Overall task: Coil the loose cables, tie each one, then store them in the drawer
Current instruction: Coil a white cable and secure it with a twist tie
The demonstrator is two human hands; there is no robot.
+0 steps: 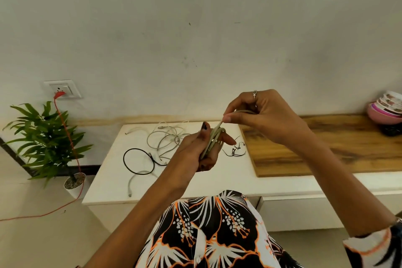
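Observation:
My left hand [201,150] grips a beige cable [214,138] wound in loops, held above the white counter [217,178]. My right hand [258,113] pinches the free end of that same cable just above the coil. On the counter lie a tangle of white cables [167,137], a black cable [139,160] in a loose ring, a short grey cable [133,183] and some thin black ties [236,150]. A drawer front [304,213] shows below the counter, closed.
A wooden board [326,143] covers the counter's right part, with stacked pink bowls [386,111] at its far end. A potted plant [46,141] stands on the floor at left. A red cord [65,132] runs from the wall socket [63,89] down to the floor.

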